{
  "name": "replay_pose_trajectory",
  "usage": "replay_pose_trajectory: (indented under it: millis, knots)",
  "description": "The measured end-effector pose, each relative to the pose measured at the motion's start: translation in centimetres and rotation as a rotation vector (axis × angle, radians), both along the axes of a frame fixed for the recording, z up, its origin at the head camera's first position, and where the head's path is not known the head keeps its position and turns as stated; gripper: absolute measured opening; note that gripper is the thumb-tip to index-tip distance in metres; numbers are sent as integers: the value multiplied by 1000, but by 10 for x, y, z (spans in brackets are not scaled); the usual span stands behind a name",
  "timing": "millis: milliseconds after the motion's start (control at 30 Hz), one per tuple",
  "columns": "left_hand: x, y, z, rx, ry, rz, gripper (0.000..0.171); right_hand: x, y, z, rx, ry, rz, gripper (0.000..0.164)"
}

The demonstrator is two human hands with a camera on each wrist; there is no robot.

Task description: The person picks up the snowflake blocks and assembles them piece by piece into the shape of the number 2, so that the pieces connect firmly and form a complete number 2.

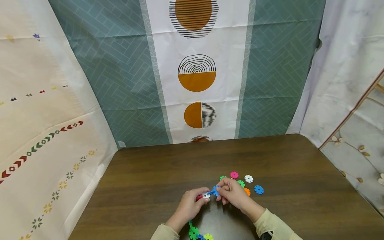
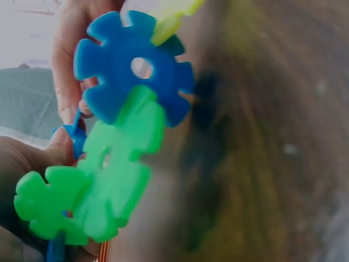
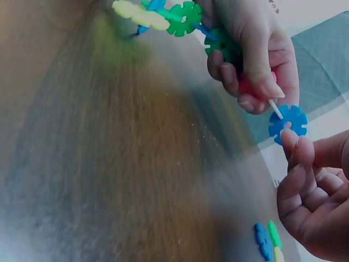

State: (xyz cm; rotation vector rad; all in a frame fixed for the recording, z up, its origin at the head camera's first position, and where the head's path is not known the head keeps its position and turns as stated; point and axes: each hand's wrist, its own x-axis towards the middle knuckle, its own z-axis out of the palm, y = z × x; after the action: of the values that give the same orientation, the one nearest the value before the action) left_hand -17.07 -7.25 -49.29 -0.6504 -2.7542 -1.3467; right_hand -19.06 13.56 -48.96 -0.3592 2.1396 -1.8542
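My left hand [image 1: 189,202] grips a chain of notched plastic discs at its pink disc [image 3: 257,87] and white disc [image 1: 206,195]. The rest of the chain hangs below that hand, with green discs [image 2: 112,164], a blue disc [image 2: 114,60] and a yellow disc [image 1: 208,236]. Opposite it, my right hand [image 1: 233,194] pinches a blue notched disc [image 3: 294,117] between thumb and fingertips. In the right wrist view this blue disc meets the edge of the white disc; how deep the slots engage cannot be seen.
Loose notched discs lie beyond my right hand on the brown table [image 1: 144,180]: a pink disc [image 1: 234,175], a white disc [image 1: 248,179], a blue disc [image 1: 259,189], an orange disc [image 1: 247,191] and green discs [image 1: 241,183]. Patterned cloths [image 1: 120,66] hang behind the table and at both sides.
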Motion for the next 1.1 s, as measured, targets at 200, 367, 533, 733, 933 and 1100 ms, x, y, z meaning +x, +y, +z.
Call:
replay_pose_trajectory:
  millis: [200,367,533,733,933,1100]
  knots:
    - [-1,1,3,2,-71,-3,24,1,4,1,3,15,19,15]
    - [-3,3,6,-70,-48,17,37,0,5,4,43,51,22,16]
    - [-5,4,6,-96,2,25,36,-9,12,7,172,158,26,21]
    - [-7,2,7,-89,-4,46,34,-28,22,10,575,420,-188,6]
    - [-5,0,10,-113,14,54,31,-37,19,6,876,572,-166,23]
    - [-3,1,12,-108,32,48,29,-38,14,1,932,595,-129,27]
